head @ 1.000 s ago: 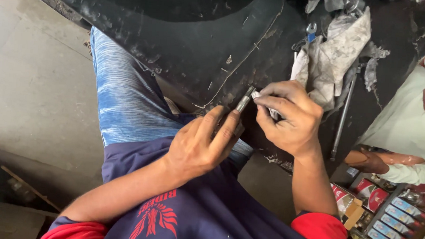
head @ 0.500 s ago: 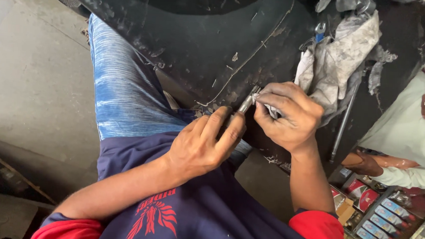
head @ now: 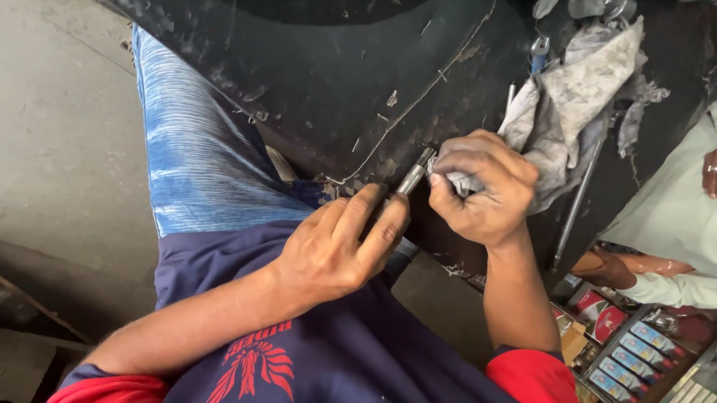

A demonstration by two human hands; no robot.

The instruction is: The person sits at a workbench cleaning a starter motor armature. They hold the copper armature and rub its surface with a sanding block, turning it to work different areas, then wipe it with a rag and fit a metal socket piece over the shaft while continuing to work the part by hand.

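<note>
My left hand grips a small grey metal rod-shaped part, its tip sticking up past my fingers. My right hand is closed around a dirty grey rag and presses a fold of it against the top of the metal part. Both hands rest over a large black rubber sheet lying across my lap, marked with scuffs and a thin curved line.
A long metal rod leans beside the rag. Another person in pale clothes sits at the right. A tray of small tubes and boxes stands at the lower right. Concrete floor lies to the left.
My hands keep the same hold on the metal part and rag. The view has shifted slightly, so hands and rubber sheet sit a little lower in the picture.
</note>
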